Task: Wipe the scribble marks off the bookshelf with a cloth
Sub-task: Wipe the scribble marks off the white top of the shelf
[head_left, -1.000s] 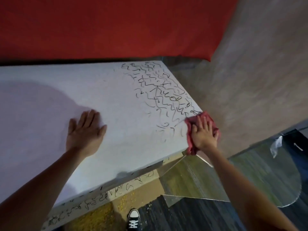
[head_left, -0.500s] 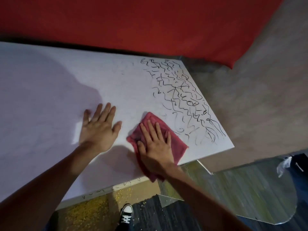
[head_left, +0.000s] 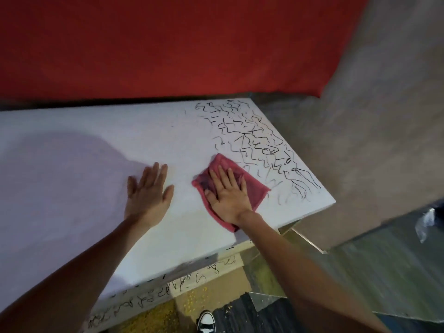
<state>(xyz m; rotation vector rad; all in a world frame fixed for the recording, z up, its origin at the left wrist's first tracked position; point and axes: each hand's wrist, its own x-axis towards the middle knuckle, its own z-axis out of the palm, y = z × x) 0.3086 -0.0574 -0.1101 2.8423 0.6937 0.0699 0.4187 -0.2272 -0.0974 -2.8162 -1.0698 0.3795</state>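
Note:
The white bookshelf top (head_left: 84, 179) fills the left and middle of the head view. Black scribble marks (head_left: 259, 143) cover its right end, from the back edge down to the front right corner. A pink cloth (head_left: 254, 188) lies flat on the top just left of the marks. My right hand (head_left: 228, 193) presses it down with straight, spread fingers. My left hand (head_left: 147, 193) rests flat on the bare white surface to the left of the cloth, fingers straight. More scribbles (head_left: 149, 296) run along the shelf's front edge below.
A red wall (head_left: 168, 44) rises behind the shelf and a grey wall (head_left: 372, 140) stands to its right. Below are yellow-speckled flooring (head_left: 153, 318), a dark mat (head_left: 240, 316), a clear plastic sheet (head_left: 360, 272) and my black-and-white shoe (head_left: 206, 323).
My right hand carried the cloth from the front right corner leftward onto the shelf top, then slightly back toward the marks. The left hand stayed flat in place.

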